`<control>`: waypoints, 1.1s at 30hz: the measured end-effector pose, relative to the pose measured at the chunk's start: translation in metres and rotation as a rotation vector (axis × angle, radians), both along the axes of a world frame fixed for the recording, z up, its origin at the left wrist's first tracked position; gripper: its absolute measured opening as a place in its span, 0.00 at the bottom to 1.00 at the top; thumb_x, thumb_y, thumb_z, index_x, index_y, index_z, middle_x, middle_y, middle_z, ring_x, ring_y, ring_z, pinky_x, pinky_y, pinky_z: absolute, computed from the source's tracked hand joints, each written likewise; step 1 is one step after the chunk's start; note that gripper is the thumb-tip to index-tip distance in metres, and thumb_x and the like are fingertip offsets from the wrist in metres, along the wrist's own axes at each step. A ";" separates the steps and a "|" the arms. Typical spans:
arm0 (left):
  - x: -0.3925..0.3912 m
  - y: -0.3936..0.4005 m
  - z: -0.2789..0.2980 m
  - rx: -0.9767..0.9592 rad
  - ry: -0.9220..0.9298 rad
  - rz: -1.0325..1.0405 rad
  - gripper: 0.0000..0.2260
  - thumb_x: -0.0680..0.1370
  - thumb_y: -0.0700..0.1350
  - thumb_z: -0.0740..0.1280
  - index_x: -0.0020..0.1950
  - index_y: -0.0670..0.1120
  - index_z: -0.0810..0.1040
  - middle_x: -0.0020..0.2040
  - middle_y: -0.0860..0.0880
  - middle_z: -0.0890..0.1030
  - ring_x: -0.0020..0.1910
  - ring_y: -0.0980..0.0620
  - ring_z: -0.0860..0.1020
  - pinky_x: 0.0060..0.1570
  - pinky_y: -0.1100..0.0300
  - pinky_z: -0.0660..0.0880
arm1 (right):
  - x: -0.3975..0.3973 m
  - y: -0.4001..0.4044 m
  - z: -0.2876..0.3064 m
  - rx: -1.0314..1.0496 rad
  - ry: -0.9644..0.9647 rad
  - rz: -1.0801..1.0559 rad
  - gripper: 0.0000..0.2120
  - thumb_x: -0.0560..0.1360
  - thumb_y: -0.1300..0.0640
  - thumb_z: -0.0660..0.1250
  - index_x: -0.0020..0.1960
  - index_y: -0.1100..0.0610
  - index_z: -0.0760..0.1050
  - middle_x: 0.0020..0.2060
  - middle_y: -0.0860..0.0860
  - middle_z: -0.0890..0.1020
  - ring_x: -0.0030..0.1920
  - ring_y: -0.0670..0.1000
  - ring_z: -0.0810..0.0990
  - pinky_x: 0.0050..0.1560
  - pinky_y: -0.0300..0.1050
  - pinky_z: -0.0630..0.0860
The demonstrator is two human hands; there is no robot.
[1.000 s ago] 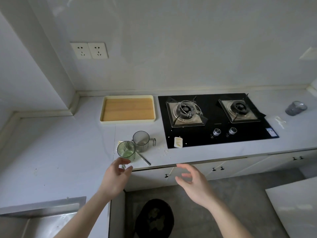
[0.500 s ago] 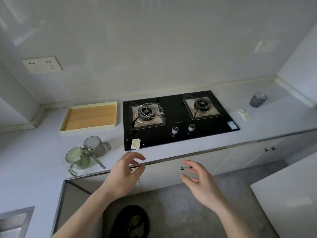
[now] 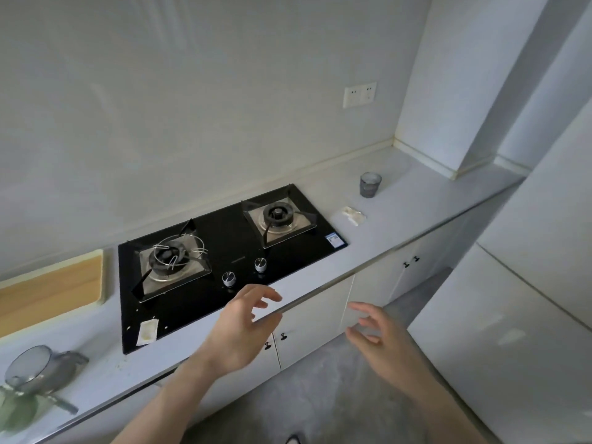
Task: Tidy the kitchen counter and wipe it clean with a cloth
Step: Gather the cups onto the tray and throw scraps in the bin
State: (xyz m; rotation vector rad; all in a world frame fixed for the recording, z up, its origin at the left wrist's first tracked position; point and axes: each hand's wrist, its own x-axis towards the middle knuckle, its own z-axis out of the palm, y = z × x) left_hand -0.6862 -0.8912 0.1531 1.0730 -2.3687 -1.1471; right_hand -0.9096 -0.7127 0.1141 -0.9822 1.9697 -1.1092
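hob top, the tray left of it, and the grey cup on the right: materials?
Hob top: likely black glass, glossy, faint reflections. Tray: wood-look base with a cream rim, probably plastic; could be laminate. Grey cup: translucent smoky glass or plastic, cannot tell which.

- One desk, pale grey, running from near left to far right.
- One black gas hob set into it, with two burners and two control knobs, left knob and right knob.
- Three cups: a grey handled cup and a green cup at the near left, a grey tumbler at the far right.
- One tray with a wood-coloured base, left of the hob.
- Two small scraps: one on the hob's near left corner, one right of the hob.
- One double wall socket.
- Two hands: left hand, right hand.
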 end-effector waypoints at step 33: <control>-0.224 -0.190 -0.039 0.041 -0.038 0.407 0.11 0.78 0.49 0.72 0.59 0.60 0.78 0.59 0.65 0.76 0.59 0.63 0.76 0.57 0.61 0.75 | -0.432 -0.351 -0.068 0.337 0.238 0.135 0.37 0.74 0.53 0.73 0.79 0.52 0.60 0.76 0.52 0.61 0.71 0.55 0.71 0.70 0.49 0.69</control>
